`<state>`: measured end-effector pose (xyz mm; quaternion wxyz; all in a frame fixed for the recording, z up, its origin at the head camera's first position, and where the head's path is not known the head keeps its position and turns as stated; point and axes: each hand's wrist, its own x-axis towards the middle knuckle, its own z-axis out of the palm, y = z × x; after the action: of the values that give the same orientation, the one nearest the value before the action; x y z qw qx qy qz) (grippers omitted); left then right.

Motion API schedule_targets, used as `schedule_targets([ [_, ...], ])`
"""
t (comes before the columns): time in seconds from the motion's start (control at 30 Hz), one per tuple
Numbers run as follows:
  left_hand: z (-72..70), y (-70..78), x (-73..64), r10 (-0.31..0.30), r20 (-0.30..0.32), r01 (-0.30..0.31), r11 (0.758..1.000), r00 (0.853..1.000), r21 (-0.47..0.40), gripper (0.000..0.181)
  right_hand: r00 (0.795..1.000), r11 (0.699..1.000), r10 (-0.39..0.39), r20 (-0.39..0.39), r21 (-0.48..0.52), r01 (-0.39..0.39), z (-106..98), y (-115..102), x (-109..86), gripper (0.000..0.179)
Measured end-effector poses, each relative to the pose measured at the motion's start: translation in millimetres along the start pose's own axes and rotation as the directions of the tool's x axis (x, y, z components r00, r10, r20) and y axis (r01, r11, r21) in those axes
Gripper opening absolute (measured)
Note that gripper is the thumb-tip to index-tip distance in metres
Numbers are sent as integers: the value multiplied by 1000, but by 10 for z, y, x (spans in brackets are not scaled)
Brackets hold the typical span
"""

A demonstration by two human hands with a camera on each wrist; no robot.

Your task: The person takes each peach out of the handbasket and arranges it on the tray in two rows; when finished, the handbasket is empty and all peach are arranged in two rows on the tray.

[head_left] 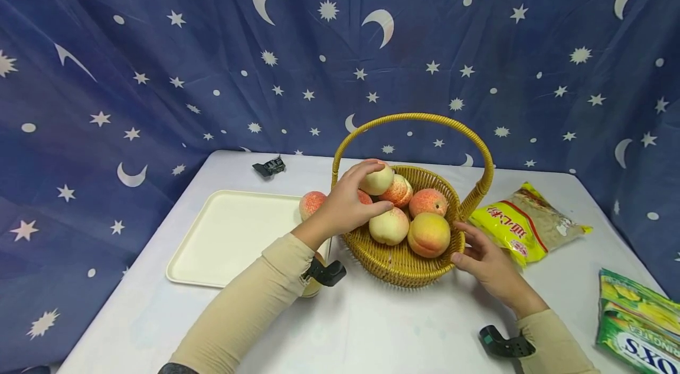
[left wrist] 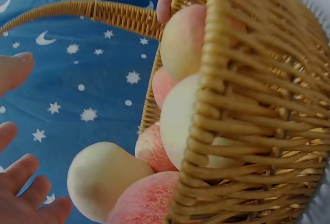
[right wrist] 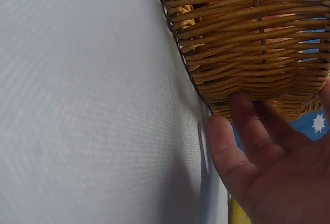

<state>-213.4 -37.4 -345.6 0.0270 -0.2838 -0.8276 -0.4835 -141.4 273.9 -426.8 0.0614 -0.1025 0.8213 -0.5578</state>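
Note:
A woven basket (head_left: 393, 274) with an arched handle holds several peaches, a yellow-orange peach (head_left: 429, 235) and a pale peach (head_left: 389, 226) at the front. My left hand (head_left: 344, 204) hovers over the basket's left side, thumb and fingers spread around a pale peach (head_left: 378, 180) on top. In the left wrist view, a gap shows between the fingers (left wrist: 23, 170) and the nearest pale peach (left wrist: 100, 180). My right hand (head_left: 491, 271) rests against the basket's right side, fingers (right wrist: 252, 126) extended along the weave.
A cream tray (head_left: 239, 232) lies on the left, with a peach (head_left: 311, 204) by its right end. Under the left wrist, a pale rounded thing (head_left: 312, 288) is mostly hidden. Right of the basket are a yellow bag (head_left: 523, 223) and a green packet (head_left: 637, 321). A small black item (head_left: 270, 166) lies behind.

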Motion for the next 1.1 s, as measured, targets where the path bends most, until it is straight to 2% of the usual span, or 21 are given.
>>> schedule_targets([
  [0.27, 65, -120, 164, -137, -56, 137, 991, 989, -10, 75, 1000, 1000, 10, -4, -2, -10, 11, -5, -3, 67],
  [0.6, 84, -220, 253, -236, -48, 235, 972, 971, -18, 82, 1000, 999, 27, 1, -21, -26, 18, -5, 7, 68],
  [0.9, 116, -238, 293, -279, -34, 278, 960, 960, -31, 84, 1000, 1000, 19, 0, -19, -19, 20, -3, 9, 68],
  [1.1, 117, -219, 291, -258, -28, 258, 966, 966, -8, 81, 1000, 1000, 17, 1, -1, -17, 15, 4, 3, 68],
])
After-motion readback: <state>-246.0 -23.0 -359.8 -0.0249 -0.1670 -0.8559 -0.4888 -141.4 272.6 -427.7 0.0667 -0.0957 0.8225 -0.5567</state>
